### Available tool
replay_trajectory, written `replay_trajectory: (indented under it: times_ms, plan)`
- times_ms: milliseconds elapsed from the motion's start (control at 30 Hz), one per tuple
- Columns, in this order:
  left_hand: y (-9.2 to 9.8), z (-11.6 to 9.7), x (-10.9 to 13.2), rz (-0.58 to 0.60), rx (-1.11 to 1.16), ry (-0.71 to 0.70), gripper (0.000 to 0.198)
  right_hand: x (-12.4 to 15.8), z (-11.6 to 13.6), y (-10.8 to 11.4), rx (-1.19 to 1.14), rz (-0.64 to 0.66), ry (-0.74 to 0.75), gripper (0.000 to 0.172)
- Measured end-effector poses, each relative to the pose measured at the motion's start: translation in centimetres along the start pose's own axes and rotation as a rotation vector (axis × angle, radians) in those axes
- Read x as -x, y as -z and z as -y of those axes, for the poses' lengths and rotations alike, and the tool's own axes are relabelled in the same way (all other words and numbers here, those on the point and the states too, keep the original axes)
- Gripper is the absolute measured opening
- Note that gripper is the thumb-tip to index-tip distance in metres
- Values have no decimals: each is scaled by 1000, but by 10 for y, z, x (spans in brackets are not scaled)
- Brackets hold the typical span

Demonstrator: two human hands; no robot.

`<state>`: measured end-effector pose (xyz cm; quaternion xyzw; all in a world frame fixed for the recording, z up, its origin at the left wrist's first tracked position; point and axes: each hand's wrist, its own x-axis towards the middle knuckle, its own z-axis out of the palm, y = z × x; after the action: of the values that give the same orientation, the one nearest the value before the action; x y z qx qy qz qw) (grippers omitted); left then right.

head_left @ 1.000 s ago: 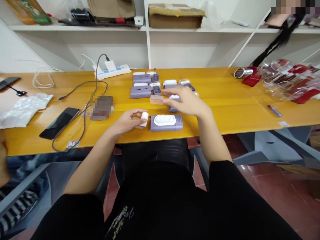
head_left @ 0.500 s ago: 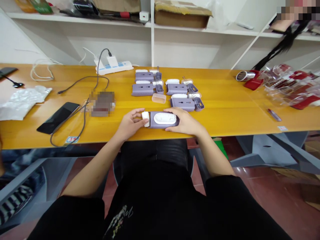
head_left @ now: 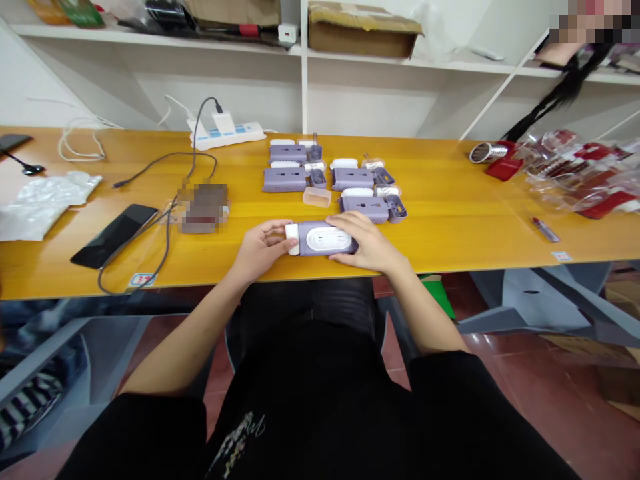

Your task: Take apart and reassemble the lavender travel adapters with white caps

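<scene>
My right hand [head_left: 369, 245] is wrapped round the right end of a purple plastic casing [head_left: 303, 240], which has a white oval insert [head_left: 327, 239] on its upper face. At the casing's left end, my left hand [head_left: 261, 250] pinches a white end cap [head_left: 293, 240] between thumb and fingers. The cap sits flush against the casing with no gap that I can see. Both hands are just above the table's front edge. Behind them lie several purple casings [head_left: 364, 209] with small white and clear parts beside them, and a translucent peach cover [head_left: 317, 197].
A black phone [head_left: 115, 235], a dark cable [head_left: 171, 230] and a blurred-out packet [head_left: 204, 208] lie to the left. Farther back is a white power strip [head_left: 229, 135]. Red and clear plastic parts [head_left: 600, 167] are piled at the right, near a small tube [head_left: 546, 230].
The white end cap has moved right against the purple casing and straightened; the dark gap between them has closed. My hands keep nearly the same place.
</scene>
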<state>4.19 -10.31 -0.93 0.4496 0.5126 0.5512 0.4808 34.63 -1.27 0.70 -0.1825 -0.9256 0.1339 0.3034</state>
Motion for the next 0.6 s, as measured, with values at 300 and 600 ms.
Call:
replay_trajectory:
  times_ms: [300, 600]
  plan:
    - [-4, 2, 3, 6, -33, -47, 67, 2, -2, -6, 5, -15, 2, 84]
    - [1, 4, 1, 78, -17, -19, 69, 2, -2, -5, -5, 11, -40, 82]
